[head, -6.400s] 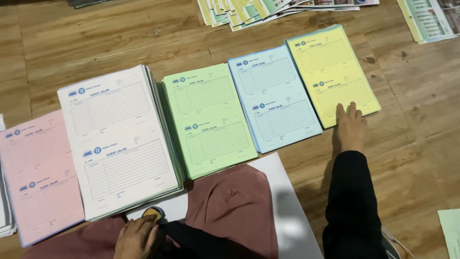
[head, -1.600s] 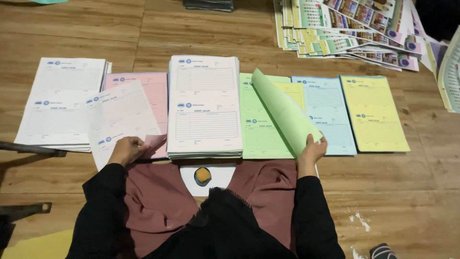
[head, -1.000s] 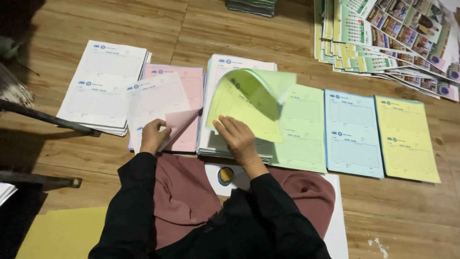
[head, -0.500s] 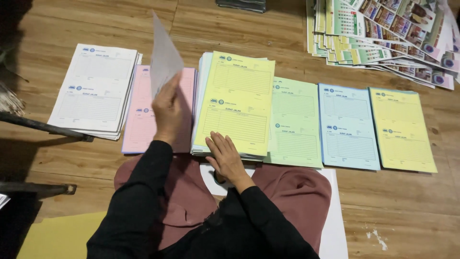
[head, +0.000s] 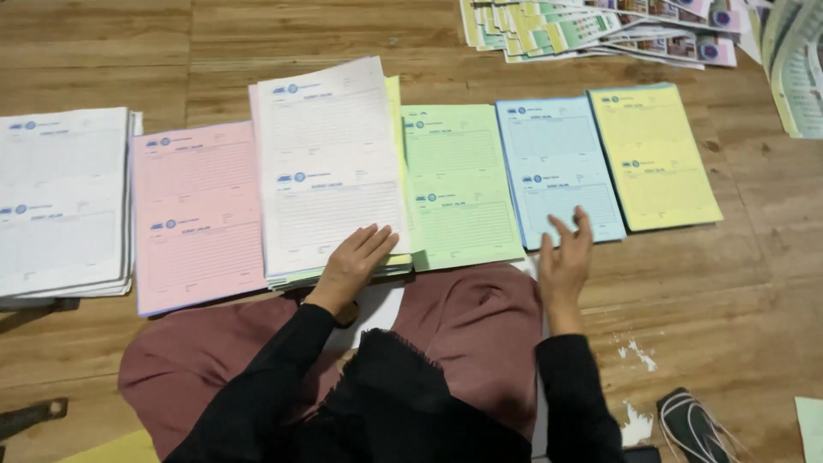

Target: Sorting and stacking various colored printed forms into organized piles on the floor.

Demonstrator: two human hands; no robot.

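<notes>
Several stacks of printed forms lie in a row on the wooden floor. My left hand [head: 353, 261] rests flat, fingers spread, on the bottom right corner of the tall collated stack [head: 330, 163], whose top sheet is white. My right hand [head: 566, 257] hovers with fingers apart over the bottom edge of the blue stack [head: 557, 163] and holds nothing. A green stack [head: 454, 184] lies between the two hands. A pink stack [head: 197, 210] and a white stack [head: 60, 201] lie to the left, a yellow stack [head: 656, 154] at the right end.
Fanned colourful printed sheets [head: 600, 26] lie at the far edge, with more at the upper right [head: 797, 69]. A maroon cloth [head: 463, 334] covers my lap. A dark sandal [head: 694, 420] sits at the lower right, a white board [head: 381, 304] under my knees.
The white sheet my left hand held up now lies on top of the collated stack, covering the yellow sheet. My right hand has moved from that stack to the blue stack.
</notes>
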